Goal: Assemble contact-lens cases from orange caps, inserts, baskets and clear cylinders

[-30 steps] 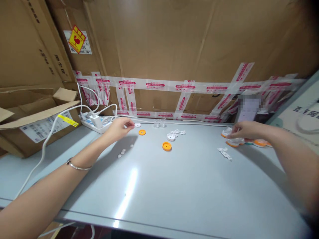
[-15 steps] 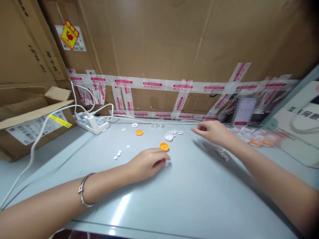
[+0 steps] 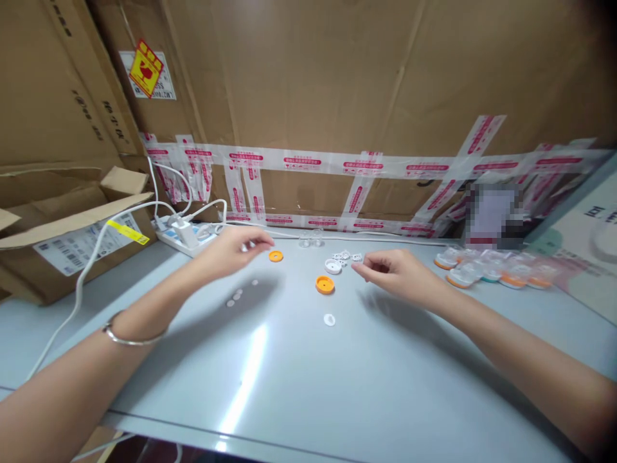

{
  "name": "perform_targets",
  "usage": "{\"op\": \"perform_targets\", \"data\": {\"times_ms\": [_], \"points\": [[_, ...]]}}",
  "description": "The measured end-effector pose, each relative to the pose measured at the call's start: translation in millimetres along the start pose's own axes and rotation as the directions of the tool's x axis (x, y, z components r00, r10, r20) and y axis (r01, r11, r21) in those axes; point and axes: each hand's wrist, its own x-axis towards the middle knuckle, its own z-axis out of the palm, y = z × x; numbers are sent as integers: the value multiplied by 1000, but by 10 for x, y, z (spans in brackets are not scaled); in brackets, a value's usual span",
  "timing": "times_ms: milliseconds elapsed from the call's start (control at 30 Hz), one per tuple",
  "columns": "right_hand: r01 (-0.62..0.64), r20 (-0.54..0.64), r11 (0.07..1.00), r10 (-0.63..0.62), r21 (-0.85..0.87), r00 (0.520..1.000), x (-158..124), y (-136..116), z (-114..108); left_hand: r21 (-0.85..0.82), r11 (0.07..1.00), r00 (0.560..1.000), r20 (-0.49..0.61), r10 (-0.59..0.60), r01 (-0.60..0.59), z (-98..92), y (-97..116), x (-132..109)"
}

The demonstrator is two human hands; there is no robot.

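My left hand (image 3: pixel 236 249) hovers over the back left of the table, its fingers curled together beside an orange ring (image 3: pixel 276 256). What its fingertips hold, if anything, is hidden. My right hand (image 3: pixel 393 273) has thumb and forefinger pinched near the small white moulded parts (image 3: pixel 344 256); I cannot make out anything between them. Between the hands lie a white round cap (image 3: pixel 333 266) and an orange round cap (image 3: pixel 324 285). Nearer me is a small white disc (image 3: pixel 329 319) lying alone. Several smaller white discs (image 3: pixel 234 297) lie below my left hand.
Clear plastic pieces (image 3: pixel 311 238) stand along the back. Clear domed pieces with coloured bases (image 3: pixel 496 268) are grouped at the right. A power strip (image 3: pixel 186 236) with white cables and an open carton (image 3: pixel 77 238) are at the left. A large taped cardboard box (image 3: pixel 299 83) closes off the back.
My left hand has moved back and left, leaving the white disc on the table. My right hand has shifted left and slightly nearer me, towards the white parts. The view has shifted slightly.
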Motion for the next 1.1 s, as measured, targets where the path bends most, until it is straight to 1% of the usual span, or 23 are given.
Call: {"op": "perform_targets", "data": {"times_ms": [67,100,133,167,233,267,300,367,467,567,633,733,833,933,1033,1100], "points": [[0,132,992,-16,123,991,-10,-25,40,134,986,992,64,-112,103,-175,-247,23],[1,199,983,-38,182,979,-20,-42,70,169,979,983,119,-137,116,-225,-339,24],[6,254,973,-66,229,965,-33,-61,107,181,977,968,204,-148,111,-248,-403,19],[18,290,965,-96,261,952,-49,-81,150,177,979,943,299,-148,98,-250,-439,11],[51,308,960,-138,277,941,-85,-122,247,147,986,884,447,-133,74,-209,-442,-6],[64,301,960,-148,272,942,-102,-141,296,137,988,863,489,-127,68,-180,-423,-13],[76,289,961,-155,265,945,-118,-159,342,135,989,853,506,-127,67,-151,-400,-18],[104,258,963,-169,248,951,-143,-189,422,148,987,857,497,-135,70,-108,-365,-22],[152,228,960,-206,235,952,-165,-222,503,165,983,871,467,-150,80,-81,-372,-20],[145,220,949,-210,279,952,-182,-247,566,165,983,875,460,-148,79,-73,-414,-15],[146,195,942,-211,302,958,-197,-261,611,166,983,879,453,-146,77,-73,-446,-10],[162,149,929,-221,332,964,-218,-271,672,205,974,905,387,-175,101,-104,-526,6],[113,145,906,-186,407,972,-222,-261,707,269,950,933,276,-232,157,-170,-643,19],[24,164,868,-121,497,979,-211,-241,713,306,932,941,210,-266,195,-203,-740,19],[-43,149,811,-55,584,987,-198,-227,697,315,928,945,187,-267,200,-149,-783,14],[-88,118,770,16,632,993,-190,-217,676,314,929,953,162,-257,197,-77,-797,14]]}}
